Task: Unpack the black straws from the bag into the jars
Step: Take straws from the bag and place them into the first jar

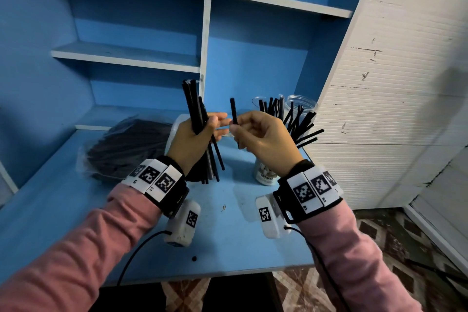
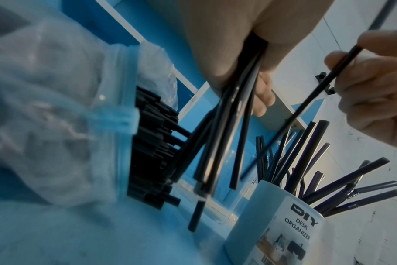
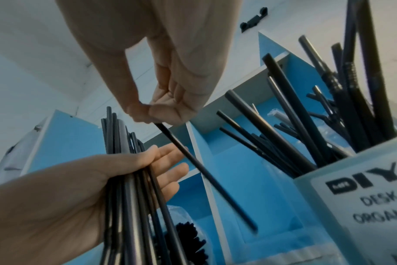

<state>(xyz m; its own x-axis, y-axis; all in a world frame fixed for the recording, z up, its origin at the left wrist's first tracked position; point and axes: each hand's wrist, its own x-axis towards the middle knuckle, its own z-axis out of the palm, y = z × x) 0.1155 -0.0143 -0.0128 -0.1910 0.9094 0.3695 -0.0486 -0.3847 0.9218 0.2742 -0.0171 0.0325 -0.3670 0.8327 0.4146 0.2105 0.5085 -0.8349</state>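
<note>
My left hand (image 1: 195, 134) grips a bundle of black straws (image 1: 196, 114) upright above the blue desk; in the left wrist view the bundle of straws (image 2: 227, 129) fans out below the palm. My right hand (image 1: 255, 132) pinches a single black straw (image 1: 234, 114) between thumb and fingertips, just right of the bundle; the single straw (image 3: 200, 166) slants down in the right wrist view. A clear bag (image 1: 126, 144) full of black straws lies at the left. A jar labelled desk organizer (image 2: 277, 220) holds several straws, partly hidden behind my right hand. A second clear jar (image 1: 302, 105) stands beyond it.
The blue desk (image 1: 228, 235) has its front edge near my wrists. Blue shelves with white boards (image 1: 205, 40) rise behind the jars. A white ribbed panel (image 1: 379, 109) stands at the right. Patterned floor tiles (image 1: 392, 235) show beyond the desk's right edge.
</note>
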